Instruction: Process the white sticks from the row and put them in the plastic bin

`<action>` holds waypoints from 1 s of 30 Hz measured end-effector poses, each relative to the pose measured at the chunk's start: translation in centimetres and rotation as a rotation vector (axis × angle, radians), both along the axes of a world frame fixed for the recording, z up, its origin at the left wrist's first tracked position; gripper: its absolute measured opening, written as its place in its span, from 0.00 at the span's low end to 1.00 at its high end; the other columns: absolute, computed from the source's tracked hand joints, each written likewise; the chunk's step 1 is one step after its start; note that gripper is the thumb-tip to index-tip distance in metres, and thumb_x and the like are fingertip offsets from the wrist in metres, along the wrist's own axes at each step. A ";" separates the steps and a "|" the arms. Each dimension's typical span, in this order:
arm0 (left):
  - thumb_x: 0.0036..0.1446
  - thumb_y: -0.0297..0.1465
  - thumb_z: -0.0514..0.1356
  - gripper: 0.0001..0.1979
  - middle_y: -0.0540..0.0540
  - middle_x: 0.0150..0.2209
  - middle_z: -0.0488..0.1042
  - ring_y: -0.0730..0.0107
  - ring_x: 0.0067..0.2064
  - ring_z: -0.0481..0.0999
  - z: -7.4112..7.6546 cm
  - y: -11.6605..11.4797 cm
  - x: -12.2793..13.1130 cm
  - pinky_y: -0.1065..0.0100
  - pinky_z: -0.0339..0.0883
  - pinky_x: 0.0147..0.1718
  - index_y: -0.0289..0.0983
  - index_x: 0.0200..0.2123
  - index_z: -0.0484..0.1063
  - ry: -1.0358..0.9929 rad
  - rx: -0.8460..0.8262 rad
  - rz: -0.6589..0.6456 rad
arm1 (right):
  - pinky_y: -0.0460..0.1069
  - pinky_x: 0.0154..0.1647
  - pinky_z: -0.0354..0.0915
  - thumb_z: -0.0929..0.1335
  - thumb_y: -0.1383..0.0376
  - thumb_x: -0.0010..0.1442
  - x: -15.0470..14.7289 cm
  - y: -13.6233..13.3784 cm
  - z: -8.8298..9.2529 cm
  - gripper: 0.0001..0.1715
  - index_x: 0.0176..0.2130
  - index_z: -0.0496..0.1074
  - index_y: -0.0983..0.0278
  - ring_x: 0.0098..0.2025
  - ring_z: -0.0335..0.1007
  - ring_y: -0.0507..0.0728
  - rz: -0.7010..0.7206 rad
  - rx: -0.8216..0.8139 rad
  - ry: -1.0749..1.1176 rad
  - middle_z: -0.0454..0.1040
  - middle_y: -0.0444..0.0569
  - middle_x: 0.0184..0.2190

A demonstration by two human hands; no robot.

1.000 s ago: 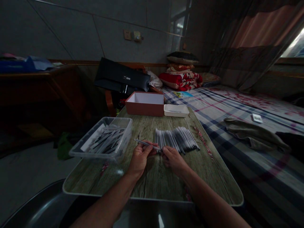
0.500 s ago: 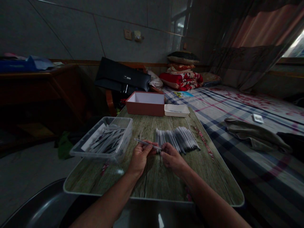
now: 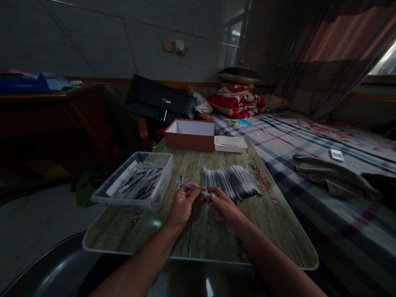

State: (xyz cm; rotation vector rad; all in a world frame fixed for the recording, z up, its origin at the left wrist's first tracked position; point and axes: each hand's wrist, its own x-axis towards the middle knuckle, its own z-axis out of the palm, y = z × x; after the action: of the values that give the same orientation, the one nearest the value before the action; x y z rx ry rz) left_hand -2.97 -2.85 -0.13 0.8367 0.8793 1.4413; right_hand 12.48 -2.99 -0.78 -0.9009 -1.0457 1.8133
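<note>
A slim, pale pen (image 3: 189, 186) lies slantwise between my two hands above the middle of the table. My left hand (image 3: 183, 203) is closed round its middle, thumb on top, with the far-left tip sticking out. The fingers of my right hand (image 3: 223, 205) pinch its right end, and they hide that end. Just beyond my right hand, a row of similar pens (image 3: 230, 181) lies side by side, their dark ends toward me. On the left, a clear plastic box (image 3: 102, 199) holds many more loose pens and a white sheet.
A reddish-brown box (image 3: 189, 142) and a small cream tray (image 3: 230, 149) stand at the far edge of the wood-patterned table (image 3: 216, 247). A bed (image 3: 272, 140) with plaid covers runs along the right. A dark chair or stool (image 3: 46, 264) is at the lower left.
My right hand has moved slightly left and up along the pen, closer to my left hand. Everything else stays in place.
</note>
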 end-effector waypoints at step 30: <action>0.59 0.21 0.54 0.08 0.45 0.29 0.78 0.66 0.33 0.81 0.2 1.0 -1.0 0.64 0.76 0.35 0.34 0.40 0.70 -0.435 -0.313 0.018 | 0.40 0.10 0.41 0.72 0.56 0.52 2.4 0.2 -0.1 0.18 0.33 0.63 0.64 0.12 0.47 0.44 0.530 -0.133 -0.021 0.62 0.36 0.15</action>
State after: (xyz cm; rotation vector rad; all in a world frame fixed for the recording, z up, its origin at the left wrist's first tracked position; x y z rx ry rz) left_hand -3.97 -1.81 0.11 0.2656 0.7503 1.3830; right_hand 14.92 -2.74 -0.89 -0.7648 -1.2743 2.3360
